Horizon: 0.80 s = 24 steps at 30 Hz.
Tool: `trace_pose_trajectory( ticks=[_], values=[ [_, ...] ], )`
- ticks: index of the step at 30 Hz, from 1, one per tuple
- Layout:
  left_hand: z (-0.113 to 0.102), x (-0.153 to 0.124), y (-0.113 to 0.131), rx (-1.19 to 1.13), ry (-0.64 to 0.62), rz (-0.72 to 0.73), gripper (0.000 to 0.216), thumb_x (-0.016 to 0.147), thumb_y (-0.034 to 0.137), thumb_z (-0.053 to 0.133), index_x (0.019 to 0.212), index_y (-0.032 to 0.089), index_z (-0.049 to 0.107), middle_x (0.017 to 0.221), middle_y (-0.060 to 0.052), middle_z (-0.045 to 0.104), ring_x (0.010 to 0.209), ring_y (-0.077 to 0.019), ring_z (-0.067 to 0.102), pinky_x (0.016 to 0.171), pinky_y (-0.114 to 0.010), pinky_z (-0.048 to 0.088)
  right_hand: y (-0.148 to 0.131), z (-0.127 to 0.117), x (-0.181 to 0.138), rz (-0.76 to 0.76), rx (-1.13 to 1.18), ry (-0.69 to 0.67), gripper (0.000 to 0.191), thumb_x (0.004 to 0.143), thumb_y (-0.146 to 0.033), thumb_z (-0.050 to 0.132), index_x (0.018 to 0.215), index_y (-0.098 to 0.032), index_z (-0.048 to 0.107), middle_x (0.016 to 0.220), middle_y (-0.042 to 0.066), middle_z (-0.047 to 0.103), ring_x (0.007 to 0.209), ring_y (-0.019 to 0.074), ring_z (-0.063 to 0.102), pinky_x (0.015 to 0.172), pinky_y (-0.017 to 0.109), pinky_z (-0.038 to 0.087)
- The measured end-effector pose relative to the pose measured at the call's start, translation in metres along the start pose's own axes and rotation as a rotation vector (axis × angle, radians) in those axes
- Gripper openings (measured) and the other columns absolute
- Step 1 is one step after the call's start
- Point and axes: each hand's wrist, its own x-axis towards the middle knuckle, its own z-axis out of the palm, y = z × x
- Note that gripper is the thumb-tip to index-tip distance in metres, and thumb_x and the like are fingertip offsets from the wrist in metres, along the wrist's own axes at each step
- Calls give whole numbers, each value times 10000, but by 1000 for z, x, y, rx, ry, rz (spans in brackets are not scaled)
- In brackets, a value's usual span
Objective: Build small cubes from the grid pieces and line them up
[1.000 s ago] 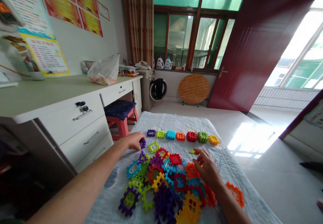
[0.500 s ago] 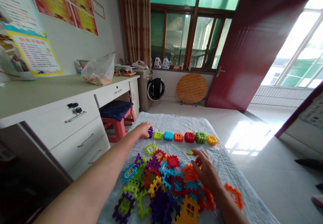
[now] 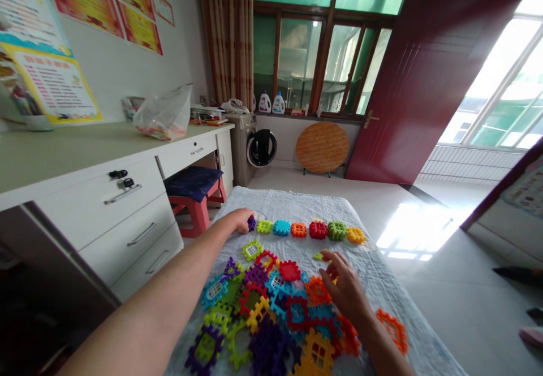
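Note:
At the left end of a row of block cubes, my left hand (image 3: 242, 220) has its fingers closed on a purple cube (image 3: 251, 223), partly hidden by the hand. Rightward from it the row runs through a lime cube (image 3: 264, 227), a blue cube (image 3: 281, 228), an orange cube (image 3: 298, 229), a red cube (image 3: 318, 229), a green cube (image 3: 337, 230) and a yellow cube (image 3: 356, 234). My right hand (image 3: 343, 280) is open, fingers spread and bent, beside the pile of loose toothed plastic pieces (image 3: 271, 302). A small lime piece (image 3: 318, 256) shows by its fingertips.
A pale quilted cloth (image 3: 292, 201) covers the low table. A lime piece (image 3: 252, 250) lies between row and pile; an orange piece (image 3: 392, 331) lies at the right. Leftward stand a drawer desk (image 3: 123, 201) and a pink stool (image 3: 197, 212).
My left hand stays at the purple cube and my right hand stays near the pile. The view has shifted very slightly; the blocks look unmoved.

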Motion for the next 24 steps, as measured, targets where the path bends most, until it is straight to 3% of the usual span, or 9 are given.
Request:
trace_pose_trajectory(
  ticks=[5,8,12,16,21,24],
  values=[
    [-8,-18,9,8,83,13,782,469,146,685,1233,164,519,1284,-139,525,1155,-320,508,963,-360,406,0,-1,0,3,-5,10,307,800,-199,475,1099,-203,548,954,55,603,661,127,573,641,266,503],
    [-14,-46,19,-6,147,57,730,586,211,649,1291,162,468,1342,-134,469,1233,-290,439,1037,-348,333,0,-3,0,-4,-15,5,312,797,-207,482,1099,-197,558,931,49,608,671,128,577,644,263,501],
    [-18,-100,37,-154,156,143,462,707,177,527,1166,200,576,1210,-65,596,1145,-219,522,1012,-299,353,0,-3,1,-36,-37,-17,301,793,-220,487,1079,-196,577,882,46,625,686,140,579,645,272,497],
    [-11,-144,61,-234,110,139,370,766,181,452,1097,222,614,1174,-27,633,1127,-185,543,997,-270,358,-1,0,1,-43,-58,-49,295,777,-228,498,1050,-187,602,832,41,638,685,149,580,652,285,492],
    [11,-154,84,-222,75,81,231,770,302,519,947,222,645,958,-47,691,936,-222,621,805,-285,438,-2,2,-1,-38,-71,-70,295,771,-215,492,1036,-174,614,810,37,641,696,152,588,674,290,481],
    [22,-148,89,-209,118,40,305,665,343,647,948,231,634,910,-45,687,877,-239,624,730,-282,434,-3,2,-3,-41,-82,-64,290,766,-205,492,1024,-176,622,795,32,640,700,153,592,680,285,474]
  ],
)
